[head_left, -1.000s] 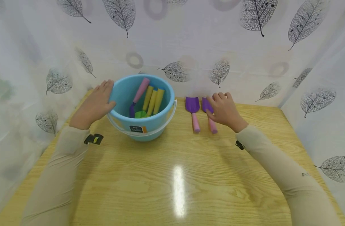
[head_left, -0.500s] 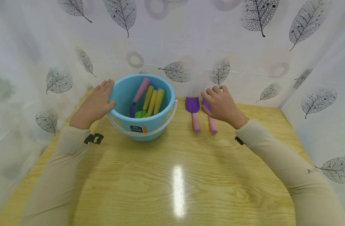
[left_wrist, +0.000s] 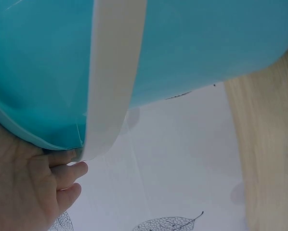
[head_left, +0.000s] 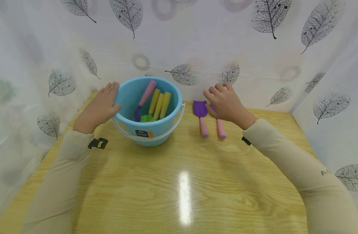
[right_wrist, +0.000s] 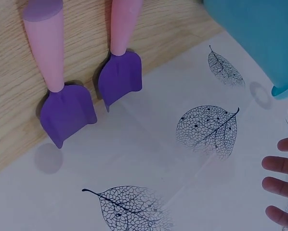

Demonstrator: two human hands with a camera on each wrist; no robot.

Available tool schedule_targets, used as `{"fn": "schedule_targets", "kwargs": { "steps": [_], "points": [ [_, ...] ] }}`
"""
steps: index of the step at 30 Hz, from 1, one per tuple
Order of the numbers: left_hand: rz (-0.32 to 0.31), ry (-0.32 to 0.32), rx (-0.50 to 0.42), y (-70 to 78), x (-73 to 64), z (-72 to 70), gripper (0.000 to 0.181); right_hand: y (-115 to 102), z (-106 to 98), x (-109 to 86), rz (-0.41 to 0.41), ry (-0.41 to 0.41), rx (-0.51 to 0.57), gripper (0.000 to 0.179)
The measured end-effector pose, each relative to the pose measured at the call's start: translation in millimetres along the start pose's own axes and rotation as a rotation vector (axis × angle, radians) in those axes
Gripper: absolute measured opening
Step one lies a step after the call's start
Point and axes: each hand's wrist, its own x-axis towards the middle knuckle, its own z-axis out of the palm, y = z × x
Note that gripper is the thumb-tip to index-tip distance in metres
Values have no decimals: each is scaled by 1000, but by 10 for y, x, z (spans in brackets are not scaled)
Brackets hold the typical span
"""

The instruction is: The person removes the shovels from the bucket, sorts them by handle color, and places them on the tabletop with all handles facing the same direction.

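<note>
The plastic bucket [head_left: 161, 127] looks smooth, the tabletop [head_left: 138, 185] glossy.

Before you: wood-grain counter [head_left: 132, 182], bearing one light streak [head_left: 185, 198]; white sheeting [head_left: 196, 35] on three sides, printed with skeleton leaves [head_left: 127, 14].

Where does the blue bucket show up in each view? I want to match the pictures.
Head: left of centre, the blue bucket stands on the table, with the left hand touching its rim.
Left wrist: across the top, cut off by the frame, with its white handle crossing in front.
Right wrist: only part of it, in the upper right corner.
Shared landmark: the leaf-print sheet behind it.
</note>
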Motion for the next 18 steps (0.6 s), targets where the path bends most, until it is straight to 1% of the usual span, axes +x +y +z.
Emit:
{"fn": "schedule_targets", "kwargs": {
  "steps": [8, 15, 18],
  "points": [
    [-1, 0, -2, 4, 2, 1, 71, -42, -74, 269, -38, -11, 9, 34],
    [4, -3, 4, -4, 5, 4, 70, -115, -144, 567, -98, -36, -17, 35],
    [5, -3, 1, -3, 2, 1, 70, -152, -140, 694, -120, -43, -7, 34]
  ]
}}
